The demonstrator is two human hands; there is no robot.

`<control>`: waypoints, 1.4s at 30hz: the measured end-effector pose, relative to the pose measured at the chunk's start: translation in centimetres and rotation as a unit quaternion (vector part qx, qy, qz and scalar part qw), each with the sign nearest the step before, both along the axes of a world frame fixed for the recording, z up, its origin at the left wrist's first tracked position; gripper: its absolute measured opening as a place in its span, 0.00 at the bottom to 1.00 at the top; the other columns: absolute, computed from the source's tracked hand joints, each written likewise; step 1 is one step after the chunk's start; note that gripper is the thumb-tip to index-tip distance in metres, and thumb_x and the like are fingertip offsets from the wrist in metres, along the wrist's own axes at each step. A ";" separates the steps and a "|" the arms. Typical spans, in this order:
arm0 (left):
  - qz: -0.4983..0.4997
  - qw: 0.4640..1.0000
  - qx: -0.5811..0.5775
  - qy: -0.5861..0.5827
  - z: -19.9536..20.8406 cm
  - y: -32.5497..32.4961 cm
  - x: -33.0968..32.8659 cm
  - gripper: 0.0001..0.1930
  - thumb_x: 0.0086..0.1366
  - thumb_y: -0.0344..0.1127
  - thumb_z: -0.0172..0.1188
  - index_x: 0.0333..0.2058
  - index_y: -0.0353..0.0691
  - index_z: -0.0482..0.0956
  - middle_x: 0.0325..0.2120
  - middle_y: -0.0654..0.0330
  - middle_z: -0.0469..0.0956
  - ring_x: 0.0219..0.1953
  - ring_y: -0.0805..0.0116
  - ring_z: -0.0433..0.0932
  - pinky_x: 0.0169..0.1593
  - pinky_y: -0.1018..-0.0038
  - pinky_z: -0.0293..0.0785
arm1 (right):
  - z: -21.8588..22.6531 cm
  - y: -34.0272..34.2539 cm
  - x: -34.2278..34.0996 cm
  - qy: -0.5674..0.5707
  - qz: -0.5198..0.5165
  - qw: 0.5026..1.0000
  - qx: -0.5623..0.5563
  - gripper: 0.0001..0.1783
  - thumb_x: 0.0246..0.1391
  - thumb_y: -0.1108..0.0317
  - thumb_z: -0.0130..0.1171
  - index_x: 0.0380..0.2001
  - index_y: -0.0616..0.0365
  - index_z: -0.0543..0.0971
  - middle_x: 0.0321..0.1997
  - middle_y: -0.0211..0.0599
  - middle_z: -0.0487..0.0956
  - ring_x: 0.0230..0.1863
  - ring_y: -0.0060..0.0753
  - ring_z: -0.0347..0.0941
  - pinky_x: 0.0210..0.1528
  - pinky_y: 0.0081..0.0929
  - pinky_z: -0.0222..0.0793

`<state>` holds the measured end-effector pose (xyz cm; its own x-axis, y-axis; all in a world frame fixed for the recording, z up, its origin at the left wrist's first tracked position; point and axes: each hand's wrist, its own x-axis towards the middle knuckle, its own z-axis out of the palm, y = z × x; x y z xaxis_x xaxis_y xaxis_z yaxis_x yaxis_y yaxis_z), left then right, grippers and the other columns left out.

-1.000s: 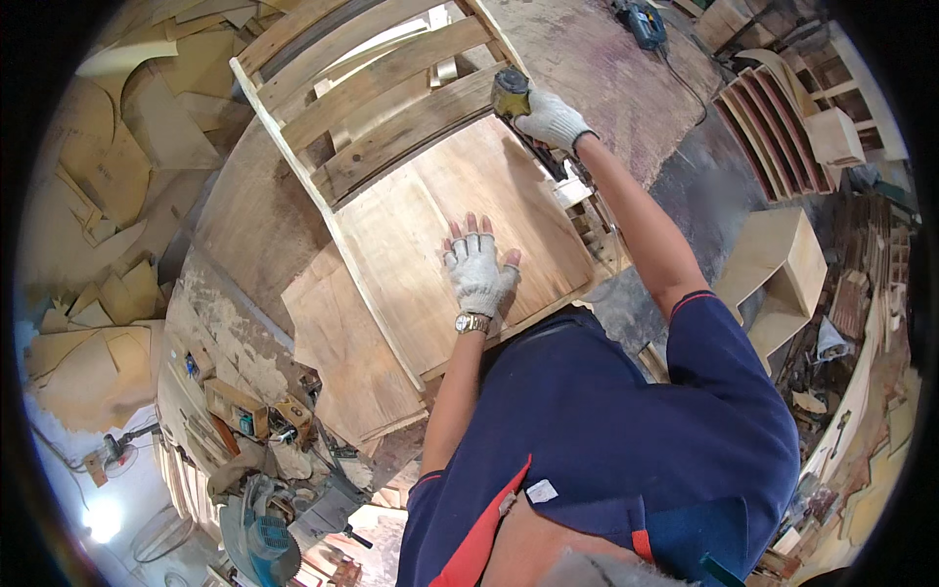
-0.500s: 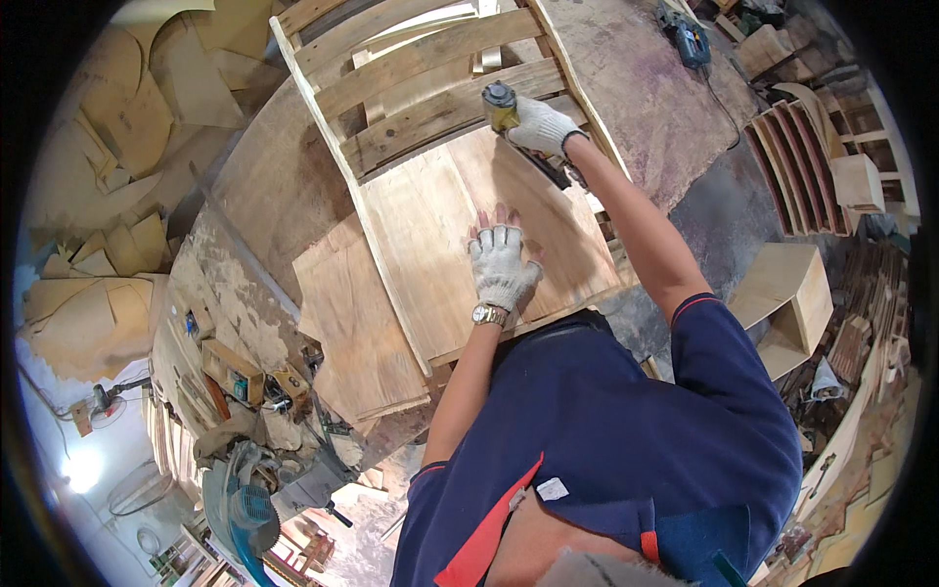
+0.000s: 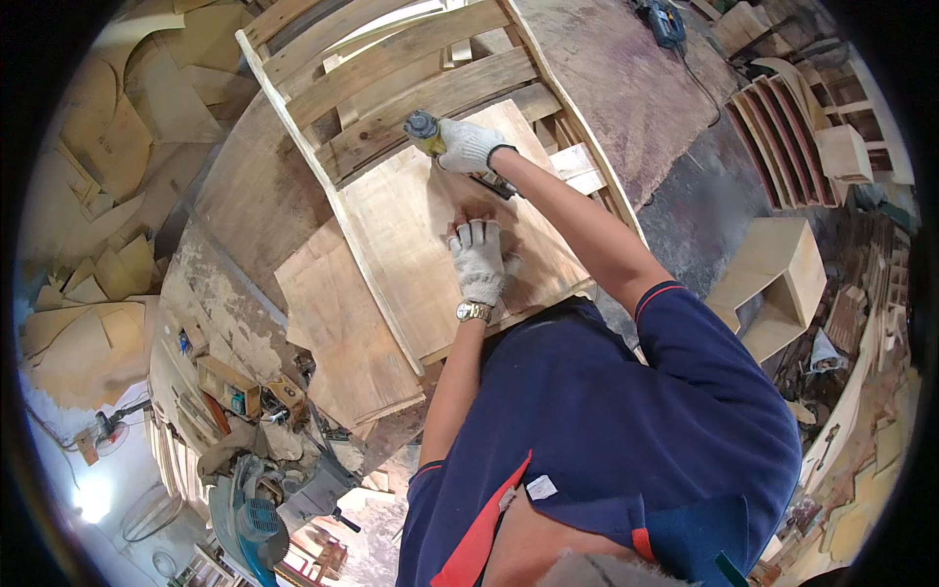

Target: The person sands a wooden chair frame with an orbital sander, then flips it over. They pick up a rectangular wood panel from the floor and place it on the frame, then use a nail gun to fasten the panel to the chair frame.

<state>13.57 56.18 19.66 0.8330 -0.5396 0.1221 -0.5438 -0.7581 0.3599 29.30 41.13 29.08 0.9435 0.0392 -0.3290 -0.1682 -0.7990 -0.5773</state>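
Your white-gloved right grip (image 3: 468, 147), wrapped round a yellow-and-dark handheld tool (image 3: 423, 129), has shifted left over the pale rectangular plywood panel (image 3: 403, 245) inside the brown slatted wooden frame (image 3: 469, 95); work now seems centred away from the panel's right side. Your left grip (image 3: 477, 266), fingers extended, lies palm-down there.

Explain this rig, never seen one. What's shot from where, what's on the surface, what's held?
No robot here: a person works with two gloved hands. The view is from the left of two wide cameras on their head, looking down, so straight edges bend. The left hand lies spread on a wooden board; the right hand grips a yellow and dark tool above it. Beneath the board is a slatted wooden frame. A wooden sheet shows left of that, and a blue tool lies further off.
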 end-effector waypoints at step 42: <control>0.194 0.855 -0.478 0.045 0.0 1.7 -0.4 0.18 0.79 0.37 0.41 0.58 0.31 0.69 0.65 0.45 0.67 0.68 0.52 0.67 0.70 0.59 0.62 | 3.2 -1.4 -18.2 -0.001 -0.120 0.991 0.051 0.27 0.52 0.61 0.60 0.52 0.64 0.71 0.43 0.65 0.82 0.49 0.65 0.79 0.52 0.50 0.75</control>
